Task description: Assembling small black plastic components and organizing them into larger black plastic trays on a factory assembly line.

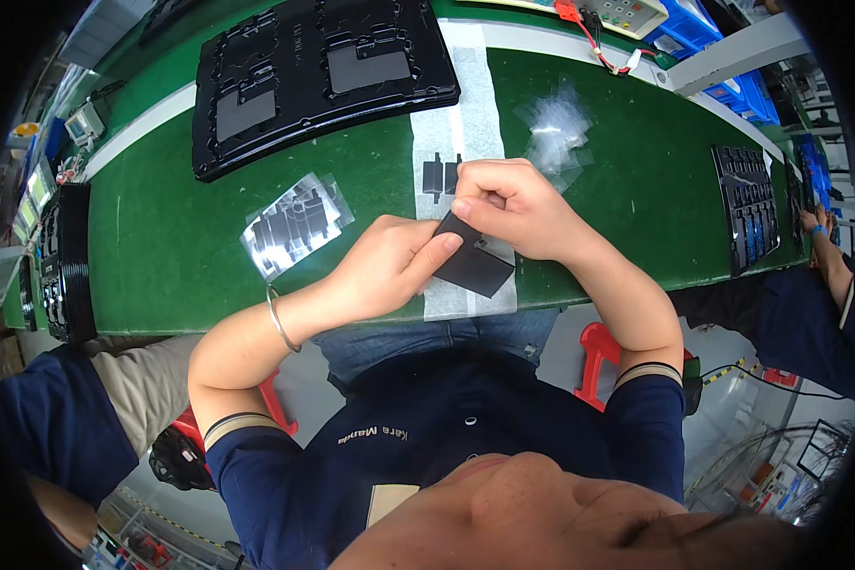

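A thin black rectangular panel (484,271) is held tilted over a white cloth strip (444,302), close to the bench's front edge. My left hand (394,261) grips its left side, with the thumb lying on top. Closed in a pinch, my right hand (518,204) meets the panel's upper corner; its fingertips hide whether a small piece is there too. Just beyond, small black die-cut pieces (433,178) lie on the cloth, partly covered by my right hand. Left of my hands lies a clear film sheet (297,226) bearing several black strips.
A stack of large black moulded trays (323,81) occupies the back left. Loose clear films (556,133) are heaped at the back right. More black trays stand at the left (66,261) and right (749,209) ends of the green bench (627,190). Other people sit on both sides.
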Demonstrator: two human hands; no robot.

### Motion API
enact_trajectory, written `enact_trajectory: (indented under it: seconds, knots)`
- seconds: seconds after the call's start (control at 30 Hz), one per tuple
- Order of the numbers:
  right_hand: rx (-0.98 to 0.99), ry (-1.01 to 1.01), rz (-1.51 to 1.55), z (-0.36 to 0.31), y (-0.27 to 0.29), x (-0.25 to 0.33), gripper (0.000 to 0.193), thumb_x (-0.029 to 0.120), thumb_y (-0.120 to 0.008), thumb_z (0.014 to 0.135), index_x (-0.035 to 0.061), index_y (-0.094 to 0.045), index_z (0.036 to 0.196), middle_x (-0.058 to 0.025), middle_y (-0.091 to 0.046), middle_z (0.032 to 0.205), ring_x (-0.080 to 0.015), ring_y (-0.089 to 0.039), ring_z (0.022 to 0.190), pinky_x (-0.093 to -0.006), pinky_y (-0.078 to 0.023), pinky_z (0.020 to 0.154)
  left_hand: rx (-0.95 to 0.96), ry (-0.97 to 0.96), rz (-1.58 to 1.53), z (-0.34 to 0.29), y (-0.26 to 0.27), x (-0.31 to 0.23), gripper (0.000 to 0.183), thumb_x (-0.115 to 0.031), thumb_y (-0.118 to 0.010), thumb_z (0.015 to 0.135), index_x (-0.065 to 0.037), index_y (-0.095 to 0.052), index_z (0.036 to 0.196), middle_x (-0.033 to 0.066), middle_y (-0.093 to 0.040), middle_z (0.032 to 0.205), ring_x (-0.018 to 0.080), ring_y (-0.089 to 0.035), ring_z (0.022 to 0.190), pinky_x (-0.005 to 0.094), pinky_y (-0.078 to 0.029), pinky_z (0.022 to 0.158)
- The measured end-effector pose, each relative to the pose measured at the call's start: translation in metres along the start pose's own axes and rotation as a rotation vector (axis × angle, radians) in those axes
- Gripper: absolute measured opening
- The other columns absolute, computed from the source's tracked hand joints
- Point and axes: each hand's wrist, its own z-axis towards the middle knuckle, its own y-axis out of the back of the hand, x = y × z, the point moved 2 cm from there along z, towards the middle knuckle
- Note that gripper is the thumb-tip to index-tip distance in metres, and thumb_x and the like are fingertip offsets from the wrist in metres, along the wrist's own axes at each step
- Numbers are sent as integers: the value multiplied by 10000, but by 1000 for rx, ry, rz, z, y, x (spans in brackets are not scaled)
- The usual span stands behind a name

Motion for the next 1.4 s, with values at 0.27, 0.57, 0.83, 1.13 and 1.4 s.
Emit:
enact_trajectory:
  seconds: [0.27, 0.57, 0.83, 1.13, 1.4]
  knots:
    - [-13, -85, 330, 0, 5, -5, 119, 121, -546, 846, 14, -589, 817, 8, -541, 720, -59, -467, 666, -219, -392, 601, -107, 29, -214, -1, 1, 4, 339, -251, -402, 931, -3, -531, 739, 41, -514, 512, 129, -495, 456, 278, -389, 453]
    - [-183, 186, 221, -5, 5, 7, 389, 24, -608, 747, 49, -528, 1127, -47, -596, 924, -109, -555, 805, -240, -431, 705, -115, -26, -249, -3, -1, 7, 303, -229, -380, 936, -6, -561, 839, 35, -597, 603, 97, -543, 513, 225, -416, 474]
    - [-68, 196, -108, -5, 3, 17, 435, 9, -650, 678, 42, -551, 1100, -64, -603, 936, -138, -557, 813, -262, -434, 684, -95, -53, -269, -3, -2, 5, 274, -209, -408, 925, -4, -569, 841, 47, -572, 554, 139, -557, 479, 268, -430, 471]
    - [-36, 136, -44, -4, 2, 11, 354, 7, -643, 688, 19, -591, 1038, -102, -603, 965, -181, -572, 866, -286, -454, 738, -6, -27, -250, -2, 2, 7, 312, -233, -388, 932, -11, -557, 793, 49, -537, 512, 157, -549, 467, 292, -430, 470]
    - [-16, 121, -24, -3, 2, 10, 388, -11, -636, 704, 1, -558, 1085, -95, -589, 978, -167, -563, 897, -289, -449, 787, -58, -4, -320, 1, 1, 12, 338, -233, -382, 940, 3, -544, 760, 44, -551, 554, 134, -570, 530, 265, -454, 513]
